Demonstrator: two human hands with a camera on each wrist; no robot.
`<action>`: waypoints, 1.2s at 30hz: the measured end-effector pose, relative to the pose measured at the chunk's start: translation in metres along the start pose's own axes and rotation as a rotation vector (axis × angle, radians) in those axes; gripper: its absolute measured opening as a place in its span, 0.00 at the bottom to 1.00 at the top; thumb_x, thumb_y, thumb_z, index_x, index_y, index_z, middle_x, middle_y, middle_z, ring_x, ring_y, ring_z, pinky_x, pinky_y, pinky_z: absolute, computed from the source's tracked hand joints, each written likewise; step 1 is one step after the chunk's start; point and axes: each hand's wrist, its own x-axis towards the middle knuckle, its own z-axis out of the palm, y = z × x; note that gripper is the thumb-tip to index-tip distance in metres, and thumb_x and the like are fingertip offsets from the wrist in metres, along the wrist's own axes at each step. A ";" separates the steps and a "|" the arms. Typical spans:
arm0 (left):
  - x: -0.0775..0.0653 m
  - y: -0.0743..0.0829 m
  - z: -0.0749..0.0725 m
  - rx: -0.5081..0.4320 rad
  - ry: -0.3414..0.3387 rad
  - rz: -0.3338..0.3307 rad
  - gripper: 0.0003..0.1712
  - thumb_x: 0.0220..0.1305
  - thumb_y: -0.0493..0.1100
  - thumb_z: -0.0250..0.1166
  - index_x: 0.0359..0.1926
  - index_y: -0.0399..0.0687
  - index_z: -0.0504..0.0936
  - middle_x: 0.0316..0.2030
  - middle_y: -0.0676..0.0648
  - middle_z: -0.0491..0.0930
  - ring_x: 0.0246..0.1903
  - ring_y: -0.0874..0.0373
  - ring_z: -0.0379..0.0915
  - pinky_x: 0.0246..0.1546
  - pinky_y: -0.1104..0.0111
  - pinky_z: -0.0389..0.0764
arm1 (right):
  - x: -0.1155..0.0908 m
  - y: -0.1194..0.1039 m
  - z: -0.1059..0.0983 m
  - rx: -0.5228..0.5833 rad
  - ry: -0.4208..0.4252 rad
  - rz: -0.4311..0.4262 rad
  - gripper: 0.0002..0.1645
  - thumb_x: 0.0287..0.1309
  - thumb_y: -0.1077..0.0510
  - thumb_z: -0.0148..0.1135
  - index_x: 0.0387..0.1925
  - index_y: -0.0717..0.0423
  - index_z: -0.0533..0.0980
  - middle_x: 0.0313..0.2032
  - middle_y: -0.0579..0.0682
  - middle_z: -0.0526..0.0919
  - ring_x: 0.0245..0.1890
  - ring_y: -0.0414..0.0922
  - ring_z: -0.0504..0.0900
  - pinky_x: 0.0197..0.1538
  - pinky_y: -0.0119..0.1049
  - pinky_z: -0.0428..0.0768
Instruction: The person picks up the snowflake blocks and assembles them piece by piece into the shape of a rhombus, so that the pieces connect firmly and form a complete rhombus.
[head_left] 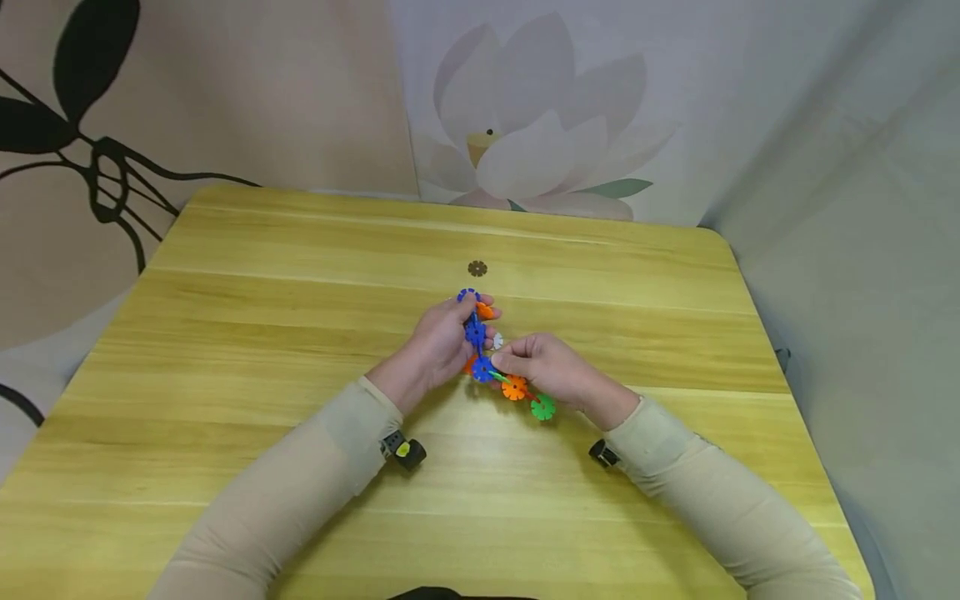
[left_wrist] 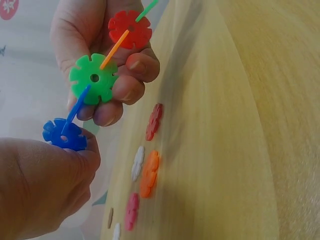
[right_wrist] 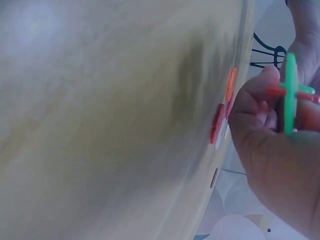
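Note:
A chain of slotted plastic snowflake discs (head_left: pixel 514 387), joined face to edge, hangs between my hands. Blue discs (head_left: pixel 476 333) form its upper end, then come green, orange and red ones, with a green disc (head_left: pixel 542 408) at the near right end. My left hand (head_left: pixel 435 342) holds the blue part, thumb over it; in the left wrist view its fingers grip a blue disc (left_wrist: pixel 65 135). With thumb and fingers my right hand (head_left: pixel 551 367) pinches the chain near the lowest blue disc (head_left: pixel 483 368). Its curled fingers sit behind the green disc (left_wrist: pixel 94 78) in the left wrist view.
Loose discs lie on the wooden table (head_left: pixel 300 275) behind the hands: a brown one (head_left: pixel 477 268), a red one (left_wrist: pixel 154 122), an orange one (left_wrist: pixel 149 174), a pink one (left_wrist: pixel 131 211) and white ones (left_wrist: pixel 138 163). A patterned curtain (head_left: pixel 562 100) hangs past the table's far edge.

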 end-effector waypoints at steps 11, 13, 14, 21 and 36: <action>-0.001 -0.001 0.001 -0.010 0.015 -0.003 0.29 0.89 0.51 0.40 0.74 0.35 0.67 0.52 0.46 0.78 0.36 0.57 0.72 0.36 0.72 0.80 | 0.002 0.003 0.002 0.236 -0.036 0.067 0.15 0.78 0.54 0.63 0.47 0.62 0.86 0.35 0.46 0.92 0.30 0.37 0.82 0.32 0.27 0.81; 0.000 -0.002 0.001 -0.009 0.012 -0.006 0.28 0.89 0.51 0.40 0.73 0.35 0.67 0.51 0.45 0.78 0.35 0.57 0.72 0.36 0.72 0.80 | 0.002 0.004 0.003 0.195 -0.023 0.069 0.14 0.76 0.54 0.65 0.46 0.61 0.87 0.32 0.44 0.91 0.29 0.37 0.80 0.32 0.28 0.80; 0.000 -0.003 0.001 -0.004 0.010 -0.008 0.28 0.90 0.50 0.40 0.73 0.35 0.67 0.51 0.45 0.78 0.35 0.57 0.72 0.36 0.72 0.80 | 0.002 0.005 0.004 0.166 -0.008 0.067 0.14 0.76 0.53 0.65 0.45 0.61 0.87 0.30 0.43 0.89 0.28 0.37 0.78 0.31 0.28 0.78; -0.001 -0.009 0.004 0.046 0.024 0.008 0.26 0.90 0.48 0.39 0.71 0.34 0.67 0.47 0.46 0.77 0.33 0.60 0.72 0.35 0.73 0.79 | 0.000 0.008 0.015 0.058 0.127 0.028 0.14 0.75 0.53 0.66 0.41 0.61 0.87 0.18 0.39 0.71 0.18 0.37 0.65 0.19 0.28 0.65; 0.005 -0.014 -0.014 0.090 -0.046 -0.012 0.33 0.88 0.59 0.41 0.76 0.42 0.69 0.70 0.37 0.79 0.49 0.53 0.86 0.53 0.66 0.87 | 0.002 0.000 0.006 -0.010 0.089 0.013 0.16 0.75 0.50 0.67 0.47 0.60 0.89 0.44 0.48 0.93 0.44 0.42 0.80 0.49 0.33 0.81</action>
